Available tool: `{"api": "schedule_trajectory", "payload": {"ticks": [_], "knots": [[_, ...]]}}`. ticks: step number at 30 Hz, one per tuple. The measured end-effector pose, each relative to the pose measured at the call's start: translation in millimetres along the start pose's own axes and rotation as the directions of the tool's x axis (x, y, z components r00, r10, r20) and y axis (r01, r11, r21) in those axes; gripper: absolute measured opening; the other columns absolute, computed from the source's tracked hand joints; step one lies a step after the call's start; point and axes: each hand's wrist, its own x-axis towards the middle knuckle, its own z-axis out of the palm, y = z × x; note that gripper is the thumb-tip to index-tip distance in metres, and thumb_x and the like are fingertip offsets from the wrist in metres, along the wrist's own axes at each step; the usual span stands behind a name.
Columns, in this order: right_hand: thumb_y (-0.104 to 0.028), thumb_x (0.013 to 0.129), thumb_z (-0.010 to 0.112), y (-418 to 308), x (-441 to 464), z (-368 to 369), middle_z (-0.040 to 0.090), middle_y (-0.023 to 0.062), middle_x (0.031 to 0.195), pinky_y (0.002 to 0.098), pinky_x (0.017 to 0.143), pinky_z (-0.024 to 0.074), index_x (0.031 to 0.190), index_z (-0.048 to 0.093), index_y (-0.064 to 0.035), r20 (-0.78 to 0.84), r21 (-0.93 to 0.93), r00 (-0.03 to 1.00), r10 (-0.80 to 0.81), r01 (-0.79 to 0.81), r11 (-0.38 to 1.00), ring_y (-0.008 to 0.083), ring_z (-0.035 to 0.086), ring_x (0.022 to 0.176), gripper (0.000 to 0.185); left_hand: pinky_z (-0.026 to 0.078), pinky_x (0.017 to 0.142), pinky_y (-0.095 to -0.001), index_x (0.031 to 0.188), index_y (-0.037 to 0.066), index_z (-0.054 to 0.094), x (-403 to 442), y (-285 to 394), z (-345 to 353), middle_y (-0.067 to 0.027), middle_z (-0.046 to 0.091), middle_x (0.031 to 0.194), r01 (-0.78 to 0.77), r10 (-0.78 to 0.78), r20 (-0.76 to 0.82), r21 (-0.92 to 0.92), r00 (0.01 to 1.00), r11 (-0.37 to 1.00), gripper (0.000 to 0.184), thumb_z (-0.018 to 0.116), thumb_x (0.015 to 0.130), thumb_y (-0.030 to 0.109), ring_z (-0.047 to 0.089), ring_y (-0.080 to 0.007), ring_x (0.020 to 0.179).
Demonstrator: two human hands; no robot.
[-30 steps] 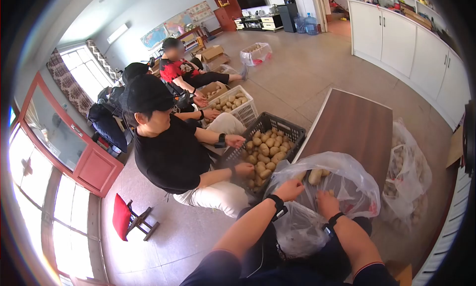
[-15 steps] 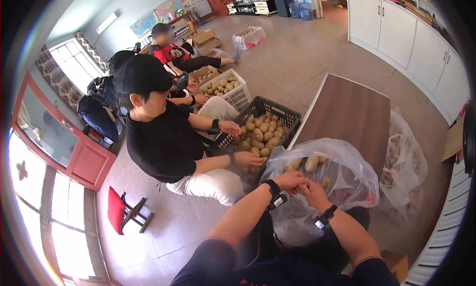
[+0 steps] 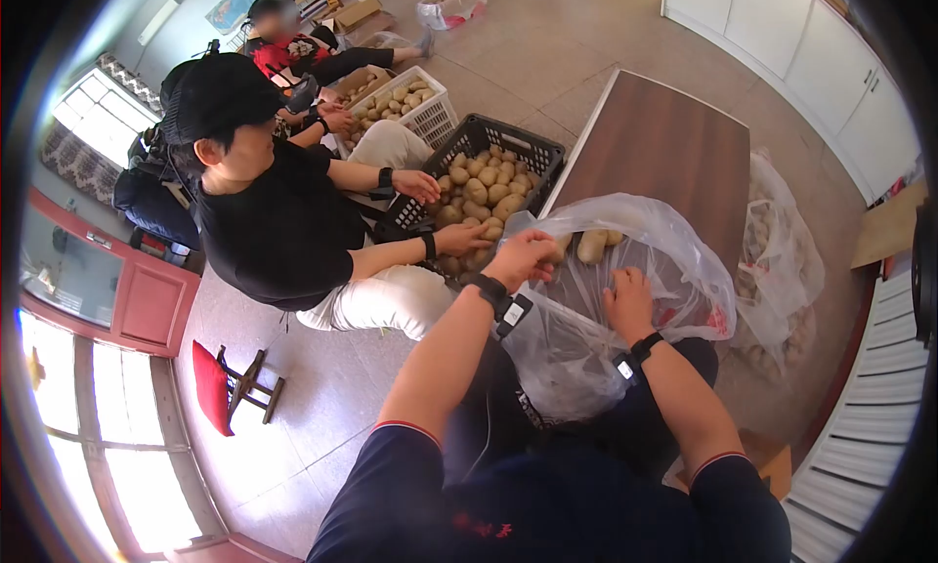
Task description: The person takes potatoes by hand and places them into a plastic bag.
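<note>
A clear plastic bag (image 3: pixel 674 246) lies draped with its mouth wide over the near end of a brown-topped table, its lower part hanging over my lap. Potatoes (image 3: pixel 591 247) lie inside at its far left. My left hand (image 3: pixel 525 260) is at the bag's left rim beside these potatoes, fingers loosely bent and apart, nothing visible in them. Inside the bag's mouth, my right hand (image 3: pixel 630 301) has its fingers curled down; whatever is under them is hidden by the hand. Both wrists wear black bands.
At left, a seated person in black (image 3: pixel 274 211) reaches into a black crate (image 3: pixel 547 163) of potatoes. Beyond are a white crate (image 3: pixel 437 121) and another person. The brown tabletop (image 3: pixel 664 158) extends ahead. Another filled bag (image 3: pixel 782 260) stands right; a red stool (image 3: pixel 212 387) lies left.
My hands, together over the bag before, have moved apart: left toward the rim, right to where a loose potato was showing. The view has tilted down.
</note>
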Motion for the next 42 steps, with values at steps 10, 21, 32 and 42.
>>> {"api": "schedule_trajectory", "payload": {"ticks": [10, 21, 32, 42], "knots": [[-0.008, 0.079, 0.06, 12, -11, 24, 0.053, 0.0163, 0.121, 0.0468, 0.085, 0.0507, 0.112, 0.059, -0.0072, 0.1, -0.085, 0.989, 0.108, -0.1, 0.991, 0.0393, 0.057, 0.104, 0.034, 0.056, 0.071, -0.0403, 0.119, 0.007, 0.051, 26, -13, -67, -0.0113, 0.061, 0.101, -0.16, 0.048, -0.25, -0.452, 0.967, 0.877, 0.028, 0.06, 0.092, 0.012, 0.062, -0.029, 0.079], [-0.005, 0.078, 0.059, 1, -18, 21, 0.052, 0.0166, 0.122, 0.0484, 0.086, 0.0507, 0.107, 0.058, -0.0058, 0.181, -0.054, 0.981, 0.075, -0.066, 0.996, 0.04, 0.058, 0.103, 0.029, 0.057, 0.076, -0.046, 0.124, 0.005, 0.047, 39, -39, -120, -0.0169, 0.058, 0.116, -0.235, 0.004, -0.406, -0.52, 0.914, 0.821, 0.028, 0.049, 0.096, 0.006, 0.062, -0.0364, 0.094], [-0.004, 0.073, 0.06, -4, -18, 14, 0.053, 0.0152, 0.12, 0.0459, 0.087, 0.0495, 0.11, 0.06, -0.008, 0.257, 0.054, 0.957, 0.131, -0.15, 0.987, 0.0382, 0.058, 0.105, 0.037, 0.058, 0.081, -0.0425, 0.125, 0.002, 0.047, 34, -38, -129, -0.0173, 0.056, 0.116, -0.321, -0.005, -0.535, -0.515, 0.845, 0.795, 0.028, 0.042, 0.099, 0.009, 0.061, -0.0347, 0.099], [-0.008, 0.078, 0.058, 29, -21, 49, 0.064, 0.0203, 0.107, 0.0445, 0.089, 0.048, 0.11, 0.06, -0.0025, 0.224, 0.279, 0.968, 0.116, -0.178, 0.944, 0.0402, 0.059, 0.102, 0.033, 0.059, 0.061, -0.0408, 0.118, 0.003, 0.049, 8, -32, -110, -0.0143, 0.06, 0.098, -0.244, -0.02, -0.475, -0.488, 0.88, 0.838, 0.027, 0.049, 0.093, 0.014, 0.066, -0.0291, 0.075]]}}
